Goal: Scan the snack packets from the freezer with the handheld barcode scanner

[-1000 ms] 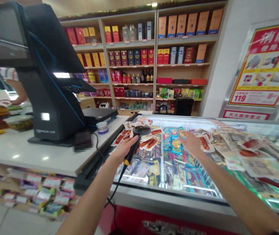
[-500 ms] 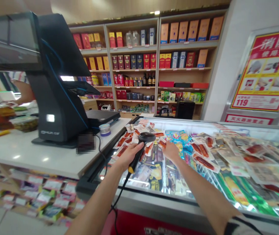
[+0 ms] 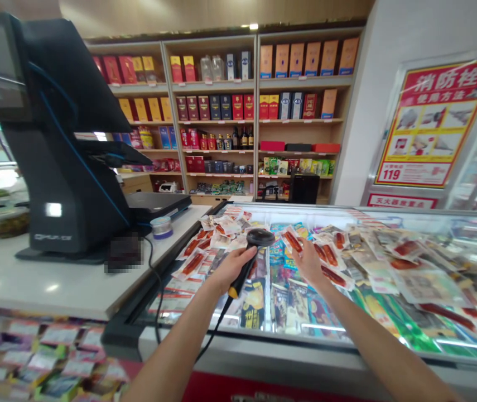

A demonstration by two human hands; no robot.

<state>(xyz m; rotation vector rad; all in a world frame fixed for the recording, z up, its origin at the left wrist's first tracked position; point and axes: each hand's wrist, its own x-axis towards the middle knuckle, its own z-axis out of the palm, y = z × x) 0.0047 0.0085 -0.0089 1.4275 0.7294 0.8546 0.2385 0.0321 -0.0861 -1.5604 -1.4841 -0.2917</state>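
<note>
My left hand (image 3: 230, 269) is closed round the handle of a black corded barcode scanner (image 3: 255, 245), its head raised over the glass-topped freezer (image 3: 288, 346). My right hand (image 3: 308, 260) holds up a small clear sausage packet (image 3: 293, 241) just right of the scanner head. Many more sausage packets (image 3: 217, 237) lie spread over the glass lid around both hands.
A black checkout terminal (image 3: 54, 162) stands on the white counter (image 3: 33, 285) to the left, with a small round tin (image 3: 162, 226) beside it. Shelves of boxed goods (image 3: 230, 106) line the back wall. A red fire poster (image 3: 430, 123) hangs at right.
My right hand came in from the right and lifted a sausage packet up to the scanner head. The scanner stayed in my left hand. The view swung slightly right.
</note>
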